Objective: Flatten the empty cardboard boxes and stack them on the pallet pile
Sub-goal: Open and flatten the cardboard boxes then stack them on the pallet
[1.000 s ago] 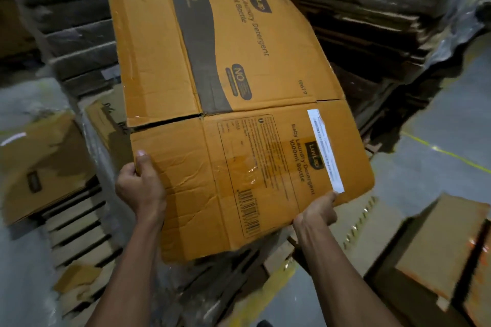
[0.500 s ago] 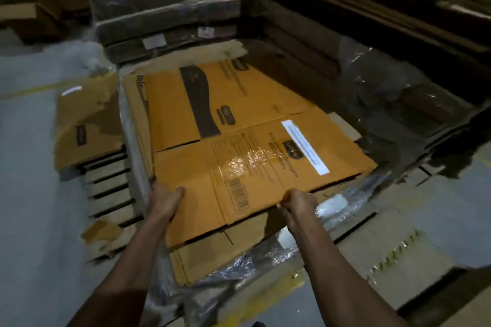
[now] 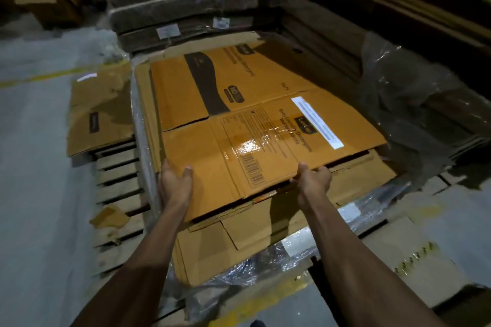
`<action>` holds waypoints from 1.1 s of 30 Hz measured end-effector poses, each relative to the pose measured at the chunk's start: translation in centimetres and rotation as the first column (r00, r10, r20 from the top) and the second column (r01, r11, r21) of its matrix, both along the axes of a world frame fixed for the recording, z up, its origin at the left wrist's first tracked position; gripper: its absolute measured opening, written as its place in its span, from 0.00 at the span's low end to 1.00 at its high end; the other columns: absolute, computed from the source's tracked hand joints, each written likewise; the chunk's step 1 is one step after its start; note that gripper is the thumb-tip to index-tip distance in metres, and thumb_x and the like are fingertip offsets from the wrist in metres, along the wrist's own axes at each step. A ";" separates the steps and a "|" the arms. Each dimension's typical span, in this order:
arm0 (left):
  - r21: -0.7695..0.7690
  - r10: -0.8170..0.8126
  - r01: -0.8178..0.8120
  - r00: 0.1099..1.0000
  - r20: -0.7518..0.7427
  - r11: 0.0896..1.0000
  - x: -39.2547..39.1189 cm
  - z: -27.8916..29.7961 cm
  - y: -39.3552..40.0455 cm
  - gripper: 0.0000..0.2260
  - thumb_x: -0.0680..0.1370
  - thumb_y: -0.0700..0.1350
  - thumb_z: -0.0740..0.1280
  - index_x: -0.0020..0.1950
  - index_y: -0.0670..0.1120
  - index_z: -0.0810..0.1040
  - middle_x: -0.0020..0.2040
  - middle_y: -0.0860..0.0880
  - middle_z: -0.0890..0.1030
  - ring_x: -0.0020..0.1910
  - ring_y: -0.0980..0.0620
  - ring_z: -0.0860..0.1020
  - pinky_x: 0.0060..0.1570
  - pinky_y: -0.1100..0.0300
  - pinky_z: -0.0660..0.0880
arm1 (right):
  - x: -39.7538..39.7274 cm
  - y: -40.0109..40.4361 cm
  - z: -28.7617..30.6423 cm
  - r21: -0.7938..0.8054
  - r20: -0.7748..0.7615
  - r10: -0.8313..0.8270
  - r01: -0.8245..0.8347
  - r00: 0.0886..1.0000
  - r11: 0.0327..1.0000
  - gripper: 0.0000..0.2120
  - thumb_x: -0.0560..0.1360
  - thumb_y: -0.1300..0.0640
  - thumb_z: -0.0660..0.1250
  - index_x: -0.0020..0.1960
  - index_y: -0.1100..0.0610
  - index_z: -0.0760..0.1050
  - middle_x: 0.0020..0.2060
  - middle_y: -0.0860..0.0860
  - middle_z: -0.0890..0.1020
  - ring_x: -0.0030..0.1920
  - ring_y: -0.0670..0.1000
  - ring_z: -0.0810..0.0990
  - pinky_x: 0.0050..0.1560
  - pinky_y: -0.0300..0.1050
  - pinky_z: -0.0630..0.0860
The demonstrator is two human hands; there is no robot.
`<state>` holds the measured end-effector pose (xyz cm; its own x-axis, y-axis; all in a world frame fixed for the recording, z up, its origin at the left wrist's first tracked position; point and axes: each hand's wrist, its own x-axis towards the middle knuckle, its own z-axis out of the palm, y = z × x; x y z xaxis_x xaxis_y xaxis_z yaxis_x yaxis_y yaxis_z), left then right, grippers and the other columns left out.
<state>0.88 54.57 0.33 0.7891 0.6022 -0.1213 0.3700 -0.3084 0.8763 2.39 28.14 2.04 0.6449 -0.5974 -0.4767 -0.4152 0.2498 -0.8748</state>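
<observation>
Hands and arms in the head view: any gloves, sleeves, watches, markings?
None visible. The left hand and right hand are both bare, with no gloves, rings or tape. Both forearms are bare too, from the wrists to the bottom edge of the frame: no sleeves, watch, wristband or markings. The light is dim, so fine detail could be missed.

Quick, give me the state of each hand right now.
Left hand: grips the near left corner of the flattened box, thumb on top.
Right hand: fingers curled round the box's near edge.
</observation>
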 end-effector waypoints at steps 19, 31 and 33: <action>0.133 -0.103 0.151 0.943 -0.316 0.979 2.6 -1.0 0.9 0.31 0.81 0.48 0.66 0.79 0.41 0.56 0.72 0.37 0.68 0.69 0.35 0.68 0.67 0.44 0.70 | 4.4 1.0 -0.8 0.024 -0.147 0.182 -0.181 0.972 0.983 0.10 0.77 0.68 0.66 0.59 0.64 0.75 0.47 0.60 0.83 0.35 0.54 0.85 0.27 0.38 0.78; 0.292 -0.090 0.219 0.912 -0.400 0.931 -0.9 -1.7 -1.7 0.25 0.83 0.48 0.63 0.78 0.41 0.62 0.78 0.42 0.61 0.73 0.36 0.62 0.71 0.44 0.63 | 2.3 -0.2 -1.8 -0.203 -0.273 0.177 -0.236 0.946 0.950 0.07 0.74 0.63 0.65 0.47 0.65 0.79 0.20 0.53 0.79 0.23 0.52 0.81 0.46 0.55 0.84; 0.364 -0.095 0.257 0.908 -0.407 0.895 -1.4 -1.4 -1.8 0.22 0.83 0.49 0.62 0.76 0.44 0.65 0.79 0.43 0.58 0.74 0.38 0.60 0.71 0.44 0.61 | 1.6 -0.3 -1.7 -0.232 -0.270 0.178 -0.243 0.946 0.942 0.09 0.75 0.62 0.64 0.53 0.64 0.76 0.26 0.55 0.82 0.26 0.53 0.83 0.43 0.56 0.84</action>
<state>-0.47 52.74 -1.08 0.8317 0.5166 -0.2035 0.5457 -0.6929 0.4713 3.99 27.79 0.34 0.6540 -0.5839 -0.4810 -0.6398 -0.0876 -0.7636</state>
